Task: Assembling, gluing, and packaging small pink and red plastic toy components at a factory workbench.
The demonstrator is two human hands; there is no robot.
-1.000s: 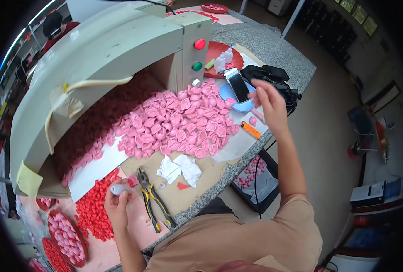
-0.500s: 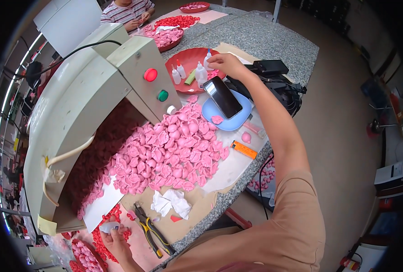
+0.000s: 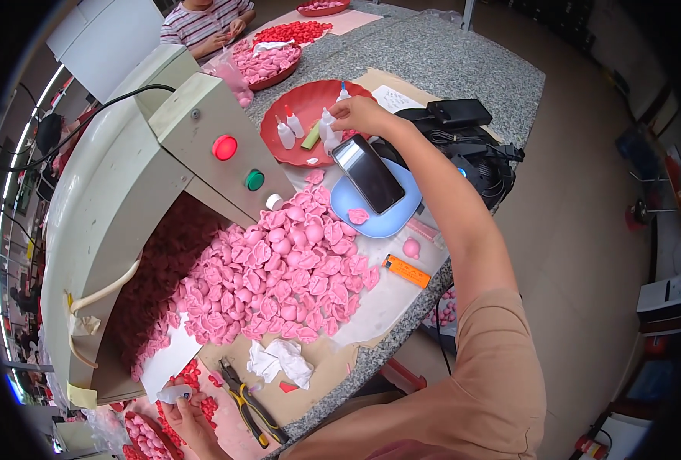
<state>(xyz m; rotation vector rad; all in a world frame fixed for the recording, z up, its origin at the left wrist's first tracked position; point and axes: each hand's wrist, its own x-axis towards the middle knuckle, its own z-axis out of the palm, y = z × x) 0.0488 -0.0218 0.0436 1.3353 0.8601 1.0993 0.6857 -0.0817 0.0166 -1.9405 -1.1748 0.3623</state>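
Low at the left, my left hand [image 3: 188, 420] holds a small translucent squeeze bottle [image 3: 175, 394] tilted on its side, above red pieces [image 3: 196, 374] on a pink sheet. My right hand [image 3: 362, 116] reaches far over the bench to a red scalloped tray [image 3: 273, 115]. Its fingers are bent in a pinch at a white squeeze bottle [image 3: 326, 123] in the tray; the fingertips are partly hidden. Also standing there are a blue-tipped bottle [image 3: 343, 92] and two red-tipped ones, beside a green block [image 3: 311, 137].
Pink shell-like pieces [image 3: 287, 268] heap out of a grey machine [image 3: 202, 123] with red and green buttons. A phone [image 3: 368, 175] leans on a blue dish [image 3: 398, 218]. Nearer lie an orange cutter [image 3: 407, 271], crumpled tissue [image 3: 283, 363] and pliers [image 3: 250, 406]. Another person [image 3: 206, 27] sits beyond.
My right hand has moved left and slightly down, from the blue-tipped bottle to the bottle beside it. My left hand still holds its bottle, and the view has shifted slightly.
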